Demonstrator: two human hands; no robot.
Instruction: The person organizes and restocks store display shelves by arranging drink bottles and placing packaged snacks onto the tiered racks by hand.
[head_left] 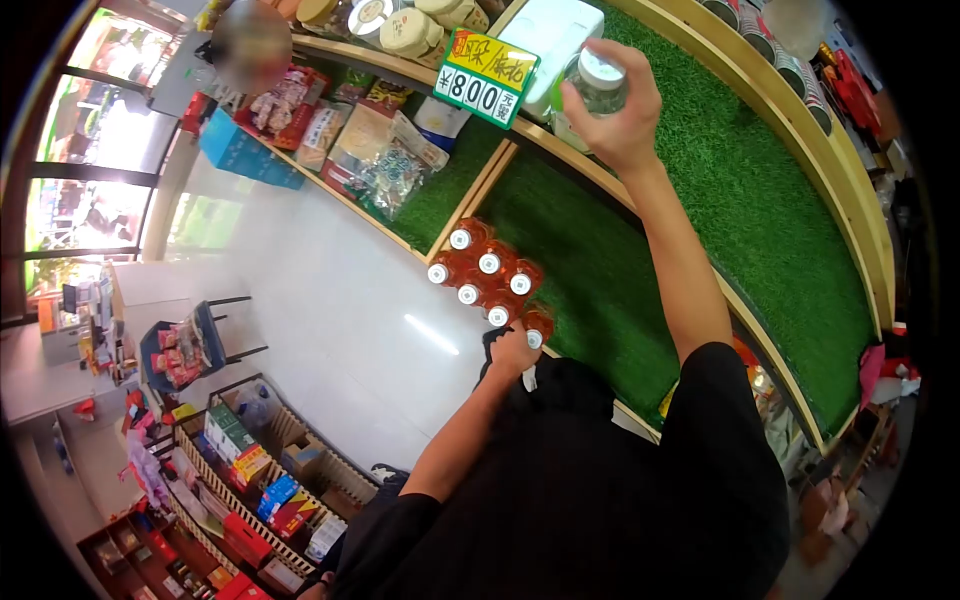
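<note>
Right hand (pixel 620 110): raised over green turf shelf (pixel 760 200), fingers (pixel 585 100) clenched around clear white-capped bottle (pixel 600 85), beside yellow price sign (pixel 487 75). Left hand (pixel 513 352): fingers closed on nearest of clustered orange-drink bottles (pixel 490 275) at shelf's front edge.

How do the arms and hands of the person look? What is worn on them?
Both arms are bare from the elbow down, with short black sleeves above. The left hand and right hand wear no gloves; no watch or ring shows.
</note>
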